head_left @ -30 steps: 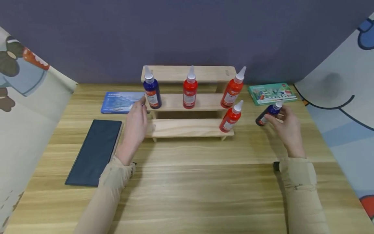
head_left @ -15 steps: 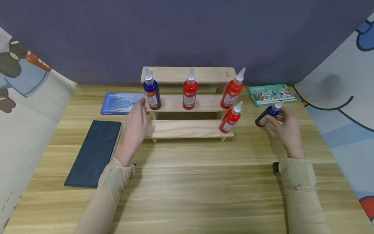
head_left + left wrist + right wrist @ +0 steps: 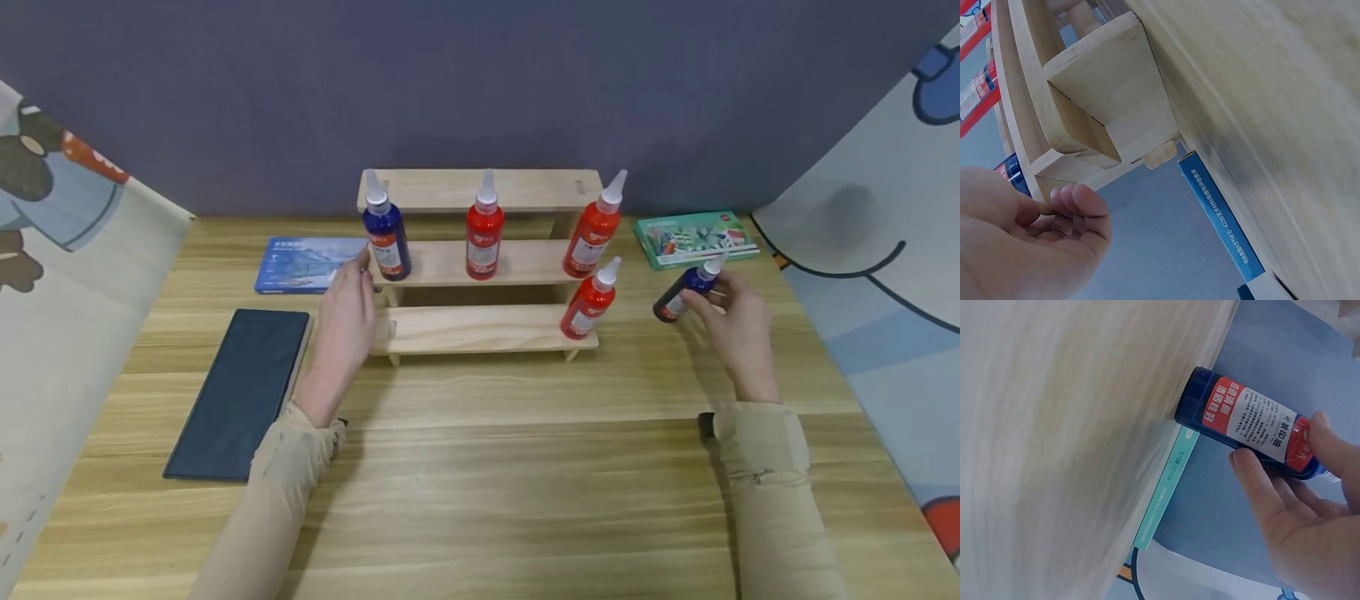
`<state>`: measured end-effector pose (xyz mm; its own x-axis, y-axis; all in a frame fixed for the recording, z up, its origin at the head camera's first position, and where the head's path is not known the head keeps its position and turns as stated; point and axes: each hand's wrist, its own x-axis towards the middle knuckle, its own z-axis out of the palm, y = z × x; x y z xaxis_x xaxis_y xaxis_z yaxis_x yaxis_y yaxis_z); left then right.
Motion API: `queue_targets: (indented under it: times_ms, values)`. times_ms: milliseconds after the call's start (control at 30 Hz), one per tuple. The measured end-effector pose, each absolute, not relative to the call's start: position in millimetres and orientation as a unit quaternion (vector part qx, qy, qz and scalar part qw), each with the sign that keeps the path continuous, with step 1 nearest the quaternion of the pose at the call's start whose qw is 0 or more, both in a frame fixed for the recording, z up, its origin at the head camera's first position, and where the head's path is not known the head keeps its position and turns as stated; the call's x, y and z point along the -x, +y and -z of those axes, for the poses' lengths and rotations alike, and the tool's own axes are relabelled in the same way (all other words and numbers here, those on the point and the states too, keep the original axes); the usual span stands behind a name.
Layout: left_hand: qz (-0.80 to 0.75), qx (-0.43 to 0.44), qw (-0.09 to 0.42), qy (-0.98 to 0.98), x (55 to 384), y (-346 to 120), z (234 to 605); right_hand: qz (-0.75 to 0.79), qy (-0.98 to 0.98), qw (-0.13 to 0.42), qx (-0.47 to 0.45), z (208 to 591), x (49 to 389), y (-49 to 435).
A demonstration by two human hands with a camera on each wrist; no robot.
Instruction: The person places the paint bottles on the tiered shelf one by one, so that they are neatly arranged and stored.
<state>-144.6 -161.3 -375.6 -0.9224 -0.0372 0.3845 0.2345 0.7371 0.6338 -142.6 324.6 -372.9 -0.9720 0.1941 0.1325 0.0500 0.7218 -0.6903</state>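
A three-tier wooden shelf (image 3: 480, 327) stands against the back wall. My left hand (image 3: 347, 321) grips the left end of its middle tier with curled fingers, beside a blue bottle (image 3: 387, 242) with a white nozzle cap. Off to the right, my right hand (image 3: 738, 333) holds another blue bottle (image 3: 1254, 425) between thumb and fingers. That bottle leans, its base close to the tabletop; contact cannot be told. On the middle tier are a red bottle (image 3: 483, 240) at centre and a red bottle (image 3: 591, 242) at right. One more red bottle (image 3: 587, 310) occupies the lowest tier's right end.
A flat blue box (image 3: 303, 265) lies left of the shelf, with a dark notebook (image 3: 240, 392) nearer me. Behind the right hand lies a green box (image 3: 697, 237). The dark wall (image 3: 480, 83) closes off the back of the wooden table (image 3: 525, 483).
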Motion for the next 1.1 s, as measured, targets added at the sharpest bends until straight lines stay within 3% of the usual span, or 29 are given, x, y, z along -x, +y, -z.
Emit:
queue_targets:
  times_ms: [1100]
  values:
    - [0.361, 0.054, 0.186, -0.912, 145.5, -161.5, 377.0, -0.355, -0.919, 0.139, 0.099, 370.6, 136.8, 322.3]
